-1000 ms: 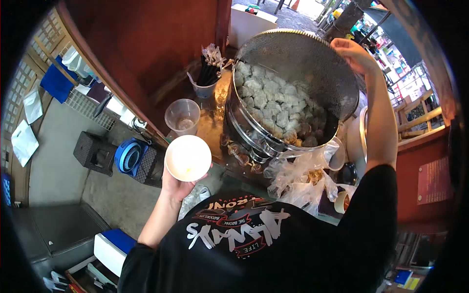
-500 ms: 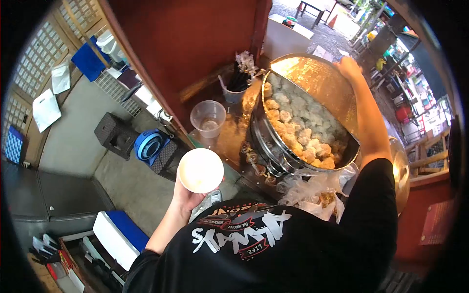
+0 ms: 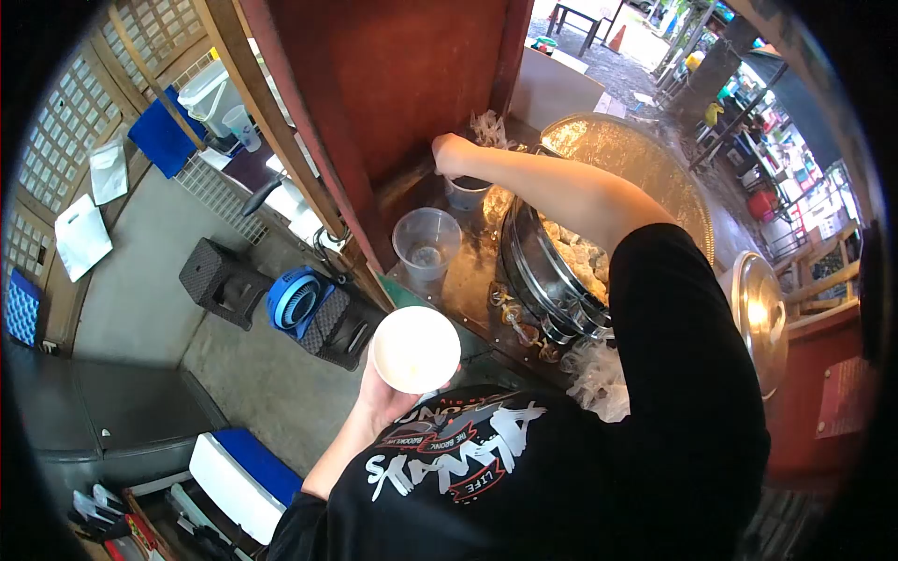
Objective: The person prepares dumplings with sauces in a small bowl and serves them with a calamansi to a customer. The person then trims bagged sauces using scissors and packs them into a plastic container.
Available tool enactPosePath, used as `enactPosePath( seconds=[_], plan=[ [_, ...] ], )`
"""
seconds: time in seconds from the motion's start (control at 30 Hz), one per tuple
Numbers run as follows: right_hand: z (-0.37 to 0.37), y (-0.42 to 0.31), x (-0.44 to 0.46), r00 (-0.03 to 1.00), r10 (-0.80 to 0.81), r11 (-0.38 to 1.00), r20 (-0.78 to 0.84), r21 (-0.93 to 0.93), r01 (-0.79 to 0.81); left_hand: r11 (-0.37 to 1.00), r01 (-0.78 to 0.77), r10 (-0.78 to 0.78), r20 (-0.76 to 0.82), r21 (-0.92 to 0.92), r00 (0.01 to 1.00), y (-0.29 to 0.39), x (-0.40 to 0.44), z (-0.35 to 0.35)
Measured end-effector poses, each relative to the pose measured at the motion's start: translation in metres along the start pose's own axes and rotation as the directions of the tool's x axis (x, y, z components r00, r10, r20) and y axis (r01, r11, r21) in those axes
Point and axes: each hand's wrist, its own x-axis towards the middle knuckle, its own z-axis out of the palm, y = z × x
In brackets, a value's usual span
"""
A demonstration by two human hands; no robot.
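My left hand (image 3: 382, 395) is closed around a white paper cup (image 3: 416, 351), its bright open mouth facing up. My right hand (image 3: 453, 155) reaches across to the far side of the counter, curled just above a small tub (image 3: 466, 194) that holds dark utensils in clear wrapping (image 3: 491, 129). What the right fingers hold, if anything, is hidden. Under my right forearm stands a steel steamer pot (image 3: 528, 248) with pale and yellowish dumplings (image 3: 582, 257), partly covered by the arm. A clear plastic tub (image 3: 427, 245) sits beside the utensil tub.
A round metal lid (image 3: 756, 323) stands right of the pot. A crumpled clear plastic bag (image 3: 599, 379) lies before the pot. A red wooden panel (image 3: 393, 84) borders the counter (image 3: 458, 290). On the floor are a blue fan (image 3: 297, 301) and a dark stool (image 3: 223, 280).
My right hand has left the raised edge at the pot's far side and swung left to the utensil tub. My left hand still holds the cup, now slightly further right in view.
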Motion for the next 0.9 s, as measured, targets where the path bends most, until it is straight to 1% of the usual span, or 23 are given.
enactPosePath(
  seconds=[0.07, 0.1, 0.17, 0.2, 0.23, 0.3, 0.37, 0.43, 0.5, 0.53, 0.6, 0.63, 0.7, 0.77, 0.83, 0.9],
  plan=[
    [0.004, 0.007, 0.001, 0.999, 0.034, 0.998, -0.013, -0.047, -0.035, 1.000, -0.012, 0.012, 0.048, -0.001, 0.999, 0.002, 0.001, -0.010],
    [-0.007, 0.005, -0.013, 0.995, 0.062, 0.997, -0.078, -0.041, -0.065, 1.000, -0.013, 0.013, 0.071, 0.001, 0.997, 0.004, 0.001, -0.014],
    [-0.058, -0.010, -0.071, 0.971, 0.130, 0.990, -0.200, -0.021, -0.137, 0.999, -0.029, 0.029, -0.013, 0.035, 0.999, 0.008, 0.000, -0.005],
    [-0.074, -0.005, -0.097, 0.953, 0.118, 0.992, -0.280, -0.004, -0.124, 0.998, -0.034, 0.036, -0.050, 0.051, 0.998, 0.009, 0.003, 0.000],
    [-0.089, 0.003, -0.126, 0.927, 0.106, 0.994, -0.359, 0.008, -0.110, 0.998, 0.009, -0.013, 0.072, 0.056, 0.997, 0.013, 0.008, -0.007],
    [-0.117, 0.014, -0.197, 0.842, 0.077, 0.993, -0.534, 0.114, -0.019, 0.999, -0.013, 0.015, 0.048, -0.042, 0.999, 0.010, 0.017, 0.002],
    [-0.121, 0.041, -0.260, 0.835, 0.133, 0.988, -0.533, 0.142, -0.066, 0.998, 0.044, -0.038, 0.140, -0.036, 0.989, 0.010, 0.025, 0.007],
    [-0.105, 0.061, -0.312, 0.897, 0.169, 0.946, -0.409, 0.321, -0.032, 0.996, 0.088, -0.080, 0.214, -0.029, 0.974, 0.007, 0.035, 0.015],
    [-0.063, 0.074, -0.338, 0.888, 0.221, 0.915, -0.402, 0.401, -0.046, 0.993, 0.118, -0.109, 0.260, -0.021, 0.959, 0.001, 0.045, 0.024],
    [-0.044, 0.080, -0.345, 0.897, 0.181, 0.941, -0.403, 0.337, -0.038, 0.988, 0.147, -0.134, 0.223, -0.045, 0.966, -0.002, 0.047, 0.033],
    [-0.016, 0.086, -0.356, 0.910, 0.101, 0.977, -0.403, 0.211, -0.016, 0.988, 0.150, -0.134, 0.261, -0.039, 0.956, -0.012, 0.052, 0.046],
    [-0.010, 0.088, -0.360, 0.920, 0.127, 0.983, -0.371, 0.170, -0.067, 0.988, 0.149, -0.134, 0.279, -0.034, 0.951, -0.016, 0.055, 0.052],
    [0.000, 0.089, -0.364, 0.934, 0.183, 0.983, -0.308, 0.085, -0.164, 0.986, 0.164, -0.155, 0.260, -0.011, 0.953, -0.023, 0.056, 0.065],
    [0.013, 0.098, -0.365, 0.943, 0.215, 0.977, -0.253, 0.052, -0.209, 0.985, 0.173, -0.171, 0.239, 0.011, 0.956, -0.032, 0.055, 0.072],
    [0.010, 0.093, -0.365, 0.946, 0.266, 0.963, -0.185, 0.012, -0.269, 0.985, 0.171, -0.175, 0.222, 0.037, 0.959, -0.039, 0.057, 0.074],
    [-0.002, 0.083, -0.372, 0.950, 0.195, 0.975, -0.242, -0.056, -0.215, 0.982, 0.185, -0.184, 0.267, 0.020, 0.946, -0.045, 0.057, 0.075]
  ],
)
